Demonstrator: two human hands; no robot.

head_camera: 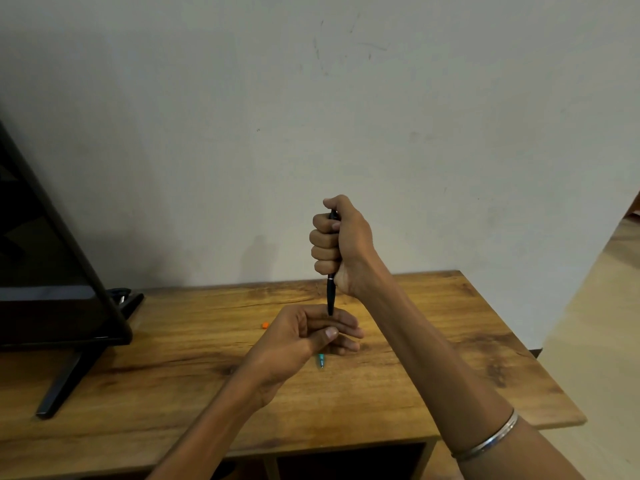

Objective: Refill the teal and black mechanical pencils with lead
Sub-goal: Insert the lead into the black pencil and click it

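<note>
We fist right hand (pixel 337 244) round upright black pencil (pixel 331 296), thumb on cap to click; left hand (pixel 311 336), loosely curled, steadies its tip mid-table (pixel 450 341); whether it pinches anything we cannot tell; teal pencil (pixel 321 361) waits beneath.

No text, label, brand or number can be read anywhere.

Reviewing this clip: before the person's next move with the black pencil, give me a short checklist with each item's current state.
1. Right hand grips the black mechanical pencil firmly: ok, fist wrapped round the barrel.
2. Pencil upright, tip down: ok.
3. Left hand steadies the tip: ok, fingers at the tip.
4. Lead present in the pencil: cannot tell.
5. Teal mechanical pencil within reach: ok, on the wooden table, partly hidden under the left hand.
6. Small orange piece accounted for: ok, on the table.
</note>
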